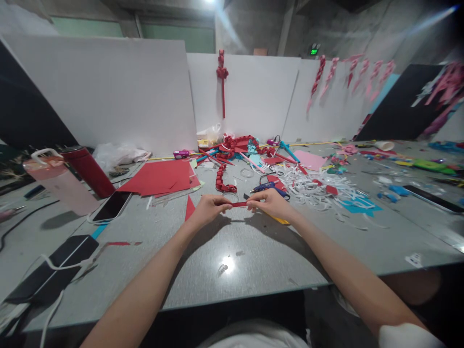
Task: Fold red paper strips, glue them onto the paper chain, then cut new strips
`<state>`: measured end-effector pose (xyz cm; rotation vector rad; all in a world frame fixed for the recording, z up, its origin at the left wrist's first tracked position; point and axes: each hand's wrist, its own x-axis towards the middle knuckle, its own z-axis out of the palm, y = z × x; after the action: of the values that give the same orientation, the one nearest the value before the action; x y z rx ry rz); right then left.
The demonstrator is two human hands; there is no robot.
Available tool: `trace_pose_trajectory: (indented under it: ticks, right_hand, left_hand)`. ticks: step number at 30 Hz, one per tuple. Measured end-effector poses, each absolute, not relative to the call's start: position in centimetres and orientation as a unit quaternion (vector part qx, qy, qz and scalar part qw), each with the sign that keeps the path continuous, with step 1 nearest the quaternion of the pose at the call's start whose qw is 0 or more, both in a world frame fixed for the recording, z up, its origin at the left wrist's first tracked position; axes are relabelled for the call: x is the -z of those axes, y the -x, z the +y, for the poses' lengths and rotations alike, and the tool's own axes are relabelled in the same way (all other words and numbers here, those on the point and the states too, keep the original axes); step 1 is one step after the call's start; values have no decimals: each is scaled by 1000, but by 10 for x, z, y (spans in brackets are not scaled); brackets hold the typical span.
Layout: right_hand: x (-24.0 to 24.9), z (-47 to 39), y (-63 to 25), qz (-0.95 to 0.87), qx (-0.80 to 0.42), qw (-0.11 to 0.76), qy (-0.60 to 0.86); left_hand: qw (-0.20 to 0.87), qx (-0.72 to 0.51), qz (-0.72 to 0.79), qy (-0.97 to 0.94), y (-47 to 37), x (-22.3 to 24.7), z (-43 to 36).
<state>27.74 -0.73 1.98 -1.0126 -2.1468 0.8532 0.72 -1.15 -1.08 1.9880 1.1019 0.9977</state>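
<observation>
A short, narrow red paper strip (239,204) is stretched level between my two hands, just above the grey table. My left hand (212,209) pinches its left end, and my right hand (270,203) pinches the other end. Just beyond them lies a folded red paper chain (221,179), curled at its near end. A blue glue gun (264,187) rests behind my right hand. Beneath that hand a yellow tool (278,219) partly shows, its kind unclear. The tip of a red paper triangle (189,209) pokes out beside my left wrist.
Red paper sheets (159,176) lie at left, near a pink bottle (60,181), a red flask (90,171) and a phone (111,205). White paper strips (313,186) heap at right. A red paper ornament (222,82) hangs on the white board (261,96) behind.
</observation>
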Motion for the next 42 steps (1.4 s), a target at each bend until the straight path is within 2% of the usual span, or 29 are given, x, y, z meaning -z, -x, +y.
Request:
trace_pose_trajectory:
  ticks: [14,22,30,38,42]
  right_hand:
    - [-23,-8,-278,-832,-296,296,365]
    - [-19,-3,-282,-845,-264,280,372]
    - [-5,2,-268,-921,-60,222,313]
    - [5,-2,-253,-924,-8,202,324]
    - [7,0,-256,-923,12,197,329]
  left_hand:
    - [298,-387,425,-762,-8,13,-11]
    - [275,-351,425,-788,-4,12,-11]
    - [214,-336,377,-836,-10,16,-16]
    - [185,-340,350,-853,-18,16,-23]
    - [206,-339,368,-841,-18,17,-22]
